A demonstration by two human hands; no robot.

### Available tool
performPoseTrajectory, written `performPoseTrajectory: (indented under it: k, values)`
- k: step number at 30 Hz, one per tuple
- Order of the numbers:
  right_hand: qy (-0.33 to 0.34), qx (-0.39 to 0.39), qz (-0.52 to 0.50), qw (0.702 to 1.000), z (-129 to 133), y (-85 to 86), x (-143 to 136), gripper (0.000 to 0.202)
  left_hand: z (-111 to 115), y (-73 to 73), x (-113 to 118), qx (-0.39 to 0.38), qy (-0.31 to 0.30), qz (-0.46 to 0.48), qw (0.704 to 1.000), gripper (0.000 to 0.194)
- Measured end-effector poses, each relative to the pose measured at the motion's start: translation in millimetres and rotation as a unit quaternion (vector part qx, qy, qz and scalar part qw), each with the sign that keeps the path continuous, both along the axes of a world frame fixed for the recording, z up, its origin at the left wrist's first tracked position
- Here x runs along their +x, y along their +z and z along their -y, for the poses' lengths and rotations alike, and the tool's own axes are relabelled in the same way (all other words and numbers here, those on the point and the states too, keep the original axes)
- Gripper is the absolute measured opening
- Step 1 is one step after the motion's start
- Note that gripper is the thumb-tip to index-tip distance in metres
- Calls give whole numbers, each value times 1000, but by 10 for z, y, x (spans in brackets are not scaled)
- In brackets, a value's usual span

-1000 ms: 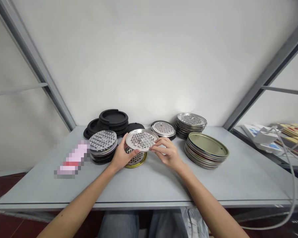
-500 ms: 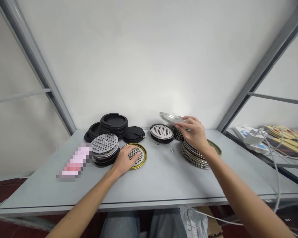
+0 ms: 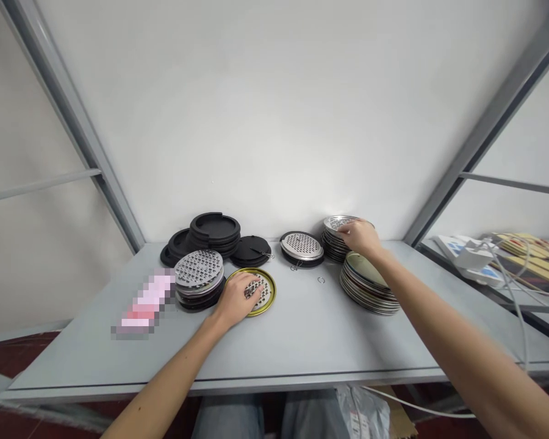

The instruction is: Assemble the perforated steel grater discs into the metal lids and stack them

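Observation:
My left hand (image 3: pixel 238 299) lies over a round metal grater disc (image 3: pixel 266 291), its fingers curved onto it and the index finger and thumb apart. A gold-coloured round rim (image 3: pixel 272 299) surrounds that disc on the table. At the back right, my right hand (image 3: pixel 360 236) pinches the near right edge of a silver grater disc (image 3: pixel 339 222). This disc sits on top of a stack of dark-edged round discs (image 3: pixel 333 249). My right fingertips are partly hidden. Just nearer stands a stack of round metal lids (image 3: pixel 368 289), its top one pale gold.
Black round holders (image 3: pixel 215 227) are piled at the back left. Before them stands a stack topped by a grater disc (image 3: pixel 199 268). A perforated disc (image 3: pixel 302 245) on a black base, a small wire ring (image 3: pixel 321 280) and a blurred pink item (image 3: pixel 149 299) also lie here.
My right hand has lowered the silver grater disc from the air onto the back-right stack. My left hand has stayed on its disc. The view has shifted slightly.

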State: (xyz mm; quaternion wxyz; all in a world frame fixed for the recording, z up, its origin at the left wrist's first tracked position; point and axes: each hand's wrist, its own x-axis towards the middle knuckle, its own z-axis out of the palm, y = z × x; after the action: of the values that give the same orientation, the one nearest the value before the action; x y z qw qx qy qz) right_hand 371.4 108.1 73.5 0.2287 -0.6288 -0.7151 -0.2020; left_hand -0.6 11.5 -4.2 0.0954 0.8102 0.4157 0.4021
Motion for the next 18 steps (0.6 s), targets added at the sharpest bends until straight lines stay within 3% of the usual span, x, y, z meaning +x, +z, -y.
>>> performPoseTrajectory:
  k: [5, 8, 12, 15, 18]
  values:
    - [-53, -19, 4, 998, 62, 88, -36, 25, 3, -5, 11, 6, -12, 4, 1000, 17]
    - [-20, -4, -36, 999, 210, 178, -214, 30, -4, -10, 9, 7, -7, -8, 1000, 17]
    - [193, -18, -138, 971, 558, 104, -746, 28, -5, -16, -12, 1, 9, -41, 999, 24]
    - [361, -108, -159, 913, 777, -185, -1187, 31, 12, -37, -34, -16, 21, -74, 997, 44]
    - [406, -137, -177, 886, 844, -551, -1475, 37, 33, -65, -57, -38, 34, -116, 992, 80]
